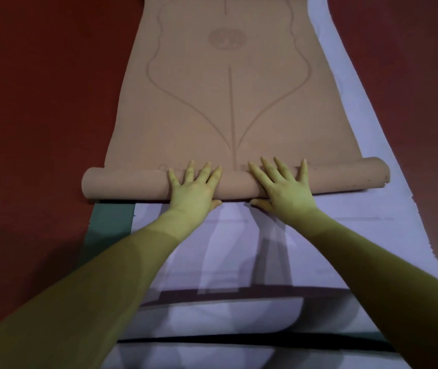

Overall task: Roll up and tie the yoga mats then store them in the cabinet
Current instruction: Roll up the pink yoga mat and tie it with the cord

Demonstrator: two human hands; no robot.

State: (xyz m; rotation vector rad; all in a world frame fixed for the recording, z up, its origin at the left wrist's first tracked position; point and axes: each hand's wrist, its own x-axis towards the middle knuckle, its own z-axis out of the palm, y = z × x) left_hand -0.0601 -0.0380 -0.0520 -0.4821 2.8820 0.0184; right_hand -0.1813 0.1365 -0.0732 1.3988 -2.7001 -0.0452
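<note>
A tan yoga mat (228,89) with a printed line pattern lies flat on the floor, running away from me. Its near end is rolled into a tube (127,183) that spans the mat's width. My left hand (192,186) rests on top of the roll left of centre, fingers straight and spread, thumb at the roll's near side. My right hand (283,186) lies the same way right of centre. Under the tan mat lies a lavender mat (367,230), showing in front of the roll and along the right side.
Dark red floor (39,102) surrounds the mats on both sides. A teal mat edge (108,222) shows at the left under the lavender one. A dark strap or band (239,339) crosses the lavender mat close to me.
</note>
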